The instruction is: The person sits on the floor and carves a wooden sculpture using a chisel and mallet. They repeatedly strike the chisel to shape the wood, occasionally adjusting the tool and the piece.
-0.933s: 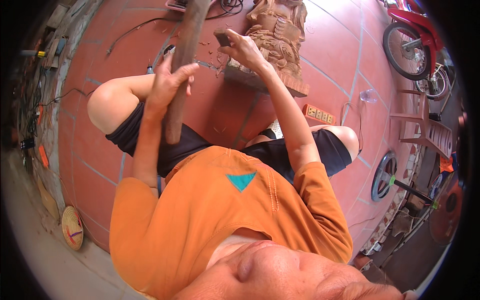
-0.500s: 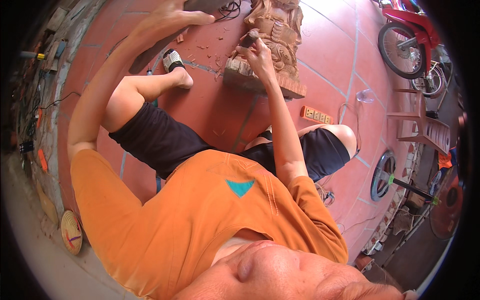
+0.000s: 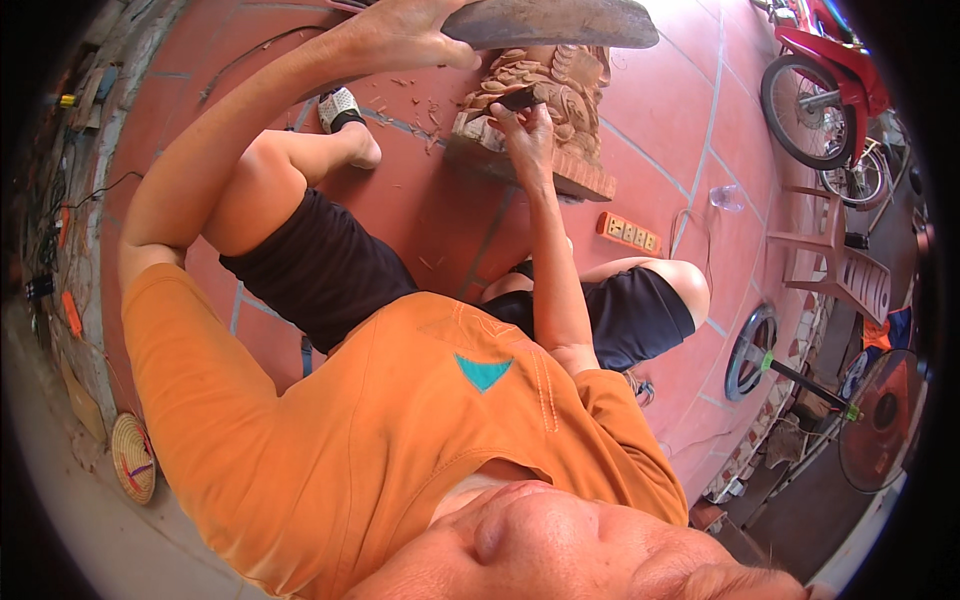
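Observation:
My left hand (image 3: 425, 32) is at the top edge of the view, closed around one end of a long, flat, greyish wooden mallet (image 3: 560, 24). Part of this hand is cut off by the edge. The mallet reaches rightward across the upper part of a brown wood carving (image 3: 578, 120) with a rough block base, which is on the tiled floor. Low on the carving, my right hand (image 3: 527, 135) pinches a short dark tool that looks like a chisel (image 3: 518, 98). Its tip is hard to make out against the carved folds.
Wood chips (image 3: 432, 118) are scattered left of the carving, near my shoe (image 3: 340, 108). An orange power strip (image 3: 630, 232) lies to its right, with a clear plastic cup (image 3: 727, 198) beyond. Farther right are a red motorbike (image 3: 815, 95), a plastic chair (image 3: 840, 255) and a fan (image 3: 880, 420).
The mallet has swung from beside my left forearm to the right, over the carving. My left hand has shifted right, and my right hand sits slightly lower with the chisel turned.

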`<state>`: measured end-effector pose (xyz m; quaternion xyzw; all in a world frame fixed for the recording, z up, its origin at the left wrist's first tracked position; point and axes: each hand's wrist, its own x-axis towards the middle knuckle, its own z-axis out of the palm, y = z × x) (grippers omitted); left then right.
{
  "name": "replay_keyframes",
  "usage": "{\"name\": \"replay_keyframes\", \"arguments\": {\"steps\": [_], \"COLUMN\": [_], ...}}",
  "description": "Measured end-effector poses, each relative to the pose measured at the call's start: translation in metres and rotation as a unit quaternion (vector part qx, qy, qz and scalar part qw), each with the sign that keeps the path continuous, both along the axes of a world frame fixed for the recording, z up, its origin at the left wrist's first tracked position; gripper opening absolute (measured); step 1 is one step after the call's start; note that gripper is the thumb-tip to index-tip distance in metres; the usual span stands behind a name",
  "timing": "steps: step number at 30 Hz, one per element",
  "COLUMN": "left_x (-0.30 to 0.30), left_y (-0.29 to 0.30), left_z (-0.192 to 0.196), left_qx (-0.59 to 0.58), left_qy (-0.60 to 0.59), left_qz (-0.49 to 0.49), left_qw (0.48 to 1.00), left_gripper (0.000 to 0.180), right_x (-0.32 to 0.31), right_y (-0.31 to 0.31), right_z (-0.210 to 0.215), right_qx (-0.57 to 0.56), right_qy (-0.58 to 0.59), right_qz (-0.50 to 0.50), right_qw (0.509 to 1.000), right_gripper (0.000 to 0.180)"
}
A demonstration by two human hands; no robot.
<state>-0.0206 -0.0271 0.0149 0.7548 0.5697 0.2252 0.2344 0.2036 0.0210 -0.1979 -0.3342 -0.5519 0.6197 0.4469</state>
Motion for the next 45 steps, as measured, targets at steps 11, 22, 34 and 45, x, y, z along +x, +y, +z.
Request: {"name": "replay_keyframes", "arguments": {"steps": [11,22,34,45], "left_x": [0.022,0.034,0.024,0.013], "left_y": [0.017,0.023,0.016,0.020], "left_z": [-0.008,-0.005,-0.010,-0.048], "left_qx": [-0.056,-0.028,-0.040,0.021], "left_qy": [0.003,0.017,0.064,0.058], "left_qz": [-0.046,-0.071,-0.058,-0.064], "left_qw": [0.997,0.997,0.995,0.996], "left_gripper": [0.061,0.065,0.057,0.063], "right_x": [0.001,-0.008,-0.008,-0.010], "right_y": [0.000,-0.011,-0.013,-0.013], "right_z": [0.001,0.005,0.003,0.008], "right_qx": [-0.008,0.044,0.089,0.101], "right_qy": [-0.024,-0.039,-0.108,-0.088], "right_qz": [-0.028,-0.075,-0.085,-0.083], "right_qw": [0.999,0.995,0.986,0.988], "right_gripper": [0.028,0.032,0.030,0.026]}}
